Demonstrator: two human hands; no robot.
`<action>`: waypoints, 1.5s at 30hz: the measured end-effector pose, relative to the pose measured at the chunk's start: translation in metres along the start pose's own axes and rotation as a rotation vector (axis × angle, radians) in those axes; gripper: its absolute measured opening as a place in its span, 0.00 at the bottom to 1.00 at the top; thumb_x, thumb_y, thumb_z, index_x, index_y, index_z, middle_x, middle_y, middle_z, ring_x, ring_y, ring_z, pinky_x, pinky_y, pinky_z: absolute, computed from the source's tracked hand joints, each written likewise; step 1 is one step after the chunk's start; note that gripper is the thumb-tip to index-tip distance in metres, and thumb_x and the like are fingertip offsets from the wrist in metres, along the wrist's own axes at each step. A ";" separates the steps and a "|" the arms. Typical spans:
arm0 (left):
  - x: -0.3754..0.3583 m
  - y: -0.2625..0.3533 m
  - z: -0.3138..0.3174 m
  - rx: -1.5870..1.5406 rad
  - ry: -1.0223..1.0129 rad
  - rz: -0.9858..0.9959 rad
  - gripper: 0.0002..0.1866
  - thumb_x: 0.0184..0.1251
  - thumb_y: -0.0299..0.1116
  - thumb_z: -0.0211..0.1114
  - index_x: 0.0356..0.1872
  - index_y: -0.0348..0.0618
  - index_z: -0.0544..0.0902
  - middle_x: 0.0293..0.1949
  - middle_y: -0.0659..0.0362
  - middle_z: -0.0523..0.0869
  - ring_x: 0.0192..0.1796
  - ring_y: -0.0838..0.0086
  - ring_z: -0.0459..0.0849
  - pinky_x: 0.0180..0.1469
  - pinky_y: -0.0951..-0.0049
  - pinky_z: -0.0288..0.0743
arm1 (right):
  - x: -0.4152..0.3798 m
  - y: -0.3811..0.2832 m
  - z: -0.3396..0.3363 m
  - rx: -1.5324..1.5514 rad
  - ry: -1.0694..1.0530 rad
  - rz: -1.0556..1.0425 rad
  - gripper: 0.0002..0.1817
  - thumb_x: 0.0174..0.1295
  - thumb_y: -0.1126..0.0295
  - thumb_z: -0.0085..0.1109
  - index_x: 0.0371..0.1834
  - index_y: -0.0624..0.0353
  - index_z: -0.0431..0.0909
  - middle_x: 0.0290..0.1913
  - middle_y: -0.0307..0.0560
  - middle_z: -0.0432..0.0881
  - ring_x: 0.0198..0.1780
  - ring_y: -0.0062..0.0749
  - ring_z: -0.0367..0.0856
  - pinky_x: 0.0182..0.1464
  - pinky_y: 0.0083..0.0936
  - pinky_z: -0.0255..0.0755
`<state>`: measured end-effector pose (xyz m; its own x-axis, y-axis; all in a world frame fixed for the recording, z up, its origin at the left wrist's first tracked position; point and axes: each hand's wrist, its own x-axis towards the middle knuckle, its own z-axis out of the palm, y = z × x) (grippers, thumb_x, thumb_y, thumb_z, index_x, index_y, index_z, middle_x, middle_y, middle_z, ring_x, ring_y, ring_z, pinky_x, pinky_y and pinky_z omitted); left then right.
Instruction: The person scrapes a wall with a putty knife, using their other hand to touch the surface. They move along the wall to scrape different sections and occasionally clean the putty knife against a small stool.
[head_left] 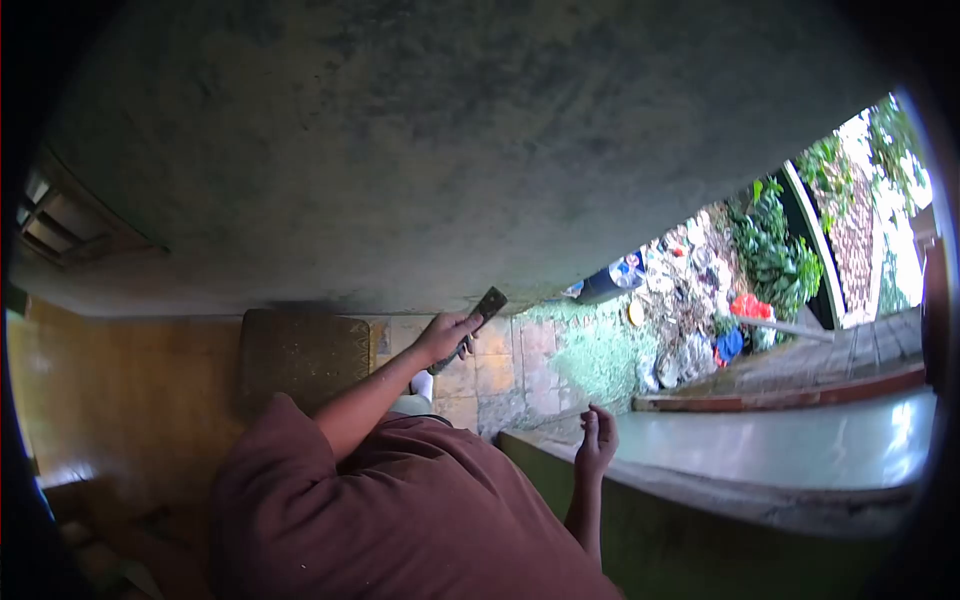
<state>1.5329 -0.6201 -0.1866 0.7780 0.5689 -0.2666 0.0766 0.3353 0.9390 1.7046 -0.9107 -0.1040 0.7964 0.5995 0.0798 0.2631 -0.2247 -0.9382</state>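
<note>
My left hand (pixel 446 338) is closed around a dark, flat scraper-like tool (pixel 488 304). The tool slants up and to the right, its broad end close to the lower part of a large grey, stained wall (pixel 420 170). Whether it touches the wall cannot be made out. On the right, my right hand (pixel 597 440) is raised beside a low ledge, its fingers loosely bent and nothing visible between them. A maroon shirt covers my torso and upper left arm.
A brown mat (pixel 300 355) lies on the floor at left. Worn tiles (pixel 540 365) run below the wall. Beyond them are a blue container (pixel 612 280), a litter heap (pixel 690 290) and plants. A smooth pale ledge (pixel 770 445) spans the right. A barred opening (pixel 50 225) is far left.
</note>
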 end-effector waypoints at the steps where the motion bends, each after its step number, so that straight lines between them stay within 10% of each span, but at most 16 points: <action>1: 0.016 0.001 -0.009 -0.064 0.057 0.067 0.25 0.71 0.53 0.56 0.30 0.38 0.79 0.22 0.57 0.82 0.20 0.79 0.80 0.22 0.79 0.73 | 0.027 -0.011 0.005 -0.043 0.018 -0.077 0.09 0.70 0.73 0.51 0.47 0.65 0.77 0.39 0.42 0.80 0.40 0.21 0.76 0.45 0.19 0.70; 13: 0.027 0.011 -0.082 -0.223 0.497 0.113 0.19 0.73 0.47 0.56 0.32 0.40 0.79 0.26 0.59 0.83 0.25 0.79 0.80 0.27 0.79 0.73 | 0.225 -0.118 0.087 -0.181 -0.011 -0.806 0.08 0.63 0.81 0.54 0.43 0.66 0.78 0.47 0.53 0.78 0.54 0.42 0.76 0.58 0.35 0.68; 26: 0.041 0.013 -0.037 -0.440 0.936 0.208 0.16 0.72 0.44 0.58 0.31 0.42 0.75 0.20 0.62 0.76 0.20 0.79 0.77 0.23 0.78 0.70 | 0.385 -0.162 0.122 -0.178 0.212 -1.433 0.26 0.69 0.60 0.53 0.67 0.59 0.67 0.75 0.62 0.51 0.77 0.56 0.42 0.74 0.56 0.40; 30: 0.053 0.010 -0.024 -0.412 1.015 0.220 0.17 0.73 0.45 0.57 0.29 0.44 0.71 0.18 0.64 0.73 0.18 0.82 0.71 0.20 0.79 0.63 | 0.404 -0.146 0.147 -0.214 0.217 -1.525 0.24 0.68 0.60 0.54 0.64 0.60 0.71 0.76 0.66 0.47 0.78 0.57 0.35 0.73 0.57 0.23; 45: 0.067 0.091 -0.061 0.274 1.278 0.215 0.24 0.68 0.48 0.62 0.21 0.37 0.73 0.14 0.58 0.70 0.19 0.75 0.65 0.24 0.68 0.63 | 0.404 -0.141 0.151 -0.328 0.173 -1.558 0.21 0.65 0.62 0.57 0.60 0.57 0.76 0.75 0.68 0.46 0.78 0.58 0.32 0.73 0.56 0.20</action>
<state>1.5541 -0.5059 -0.1319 -0.3296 0.9439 0.0183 0.2661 0.0743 0.9611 1.9073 -0.5206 0.0100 -0.3048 0.3060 0.9019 0.9218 0.3329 0.1986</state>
